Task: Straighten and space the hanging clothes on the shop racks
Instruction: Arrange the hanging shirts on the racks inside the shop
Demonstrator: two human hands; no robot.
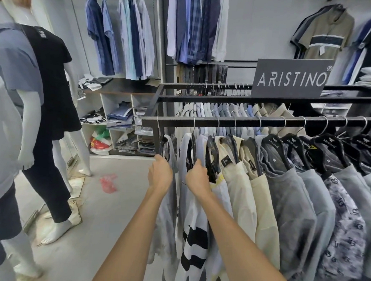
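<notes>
Forearms up from bottom edge, near parallel, wrists straight. Left grip (159, 173) at far left end of front rail (225, 120), fingers curled on shoulder of first black hanger (165, 146). Right grip (197, 178) just beside it, knuckles up, closed round second black hanger (194, 148) carrying white shirt with black stripes (194, 249). Rest of clothes on same rail, to the right: cream shirts (240, 193), grey tops (293, 212), patterned top (344, 232), hangers close together. ARISTINO sign (290, 78) on rack top behind. Mannequin (51, 84) in black on floor, left.
</notes>
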